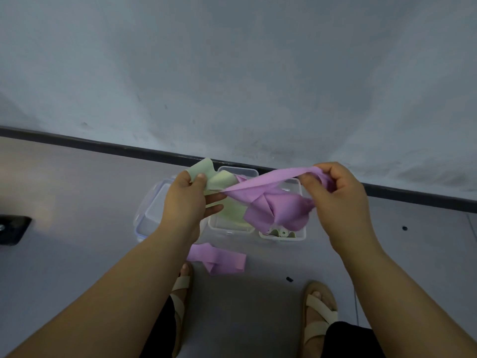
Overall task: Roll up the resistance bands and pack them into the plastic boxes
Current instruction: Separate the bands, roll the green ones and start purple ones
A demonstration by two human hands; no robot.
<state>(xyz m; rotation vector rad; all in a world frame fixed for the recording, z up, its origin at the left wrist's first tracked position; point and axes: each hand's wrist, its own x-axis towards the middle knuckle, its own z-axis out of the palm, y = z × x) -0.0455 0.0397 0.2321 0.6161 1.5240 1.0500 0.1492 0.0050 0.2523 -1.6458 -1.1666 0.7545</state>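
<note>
In the head view both arms come up from the bottom of the frame to the centre. The left hand (184, 200) is closed on a pale green band (219, 180): the thumb presses its end from above and the fingers lie under it. The right hand (340, 200), at centre right, pinches one end of a purple band (268, 202) between thumb and curled fingers. This band stretches in a twisted strip toward the left hand and hangs in loose folds between the two hands.

Under the hands, on the grey floor (77, 202), three clear plastic boxes (229, 229) stand side by side near the dark baseboard (103, 146). In the right box small rolled bands (280, 232) are visible. A second purple band (219, 258) lies loose on the floor, just below the boxes, in the lower centre. The person's feet in beige sandals (318, 313) are at the bottom of the frame.
</note>
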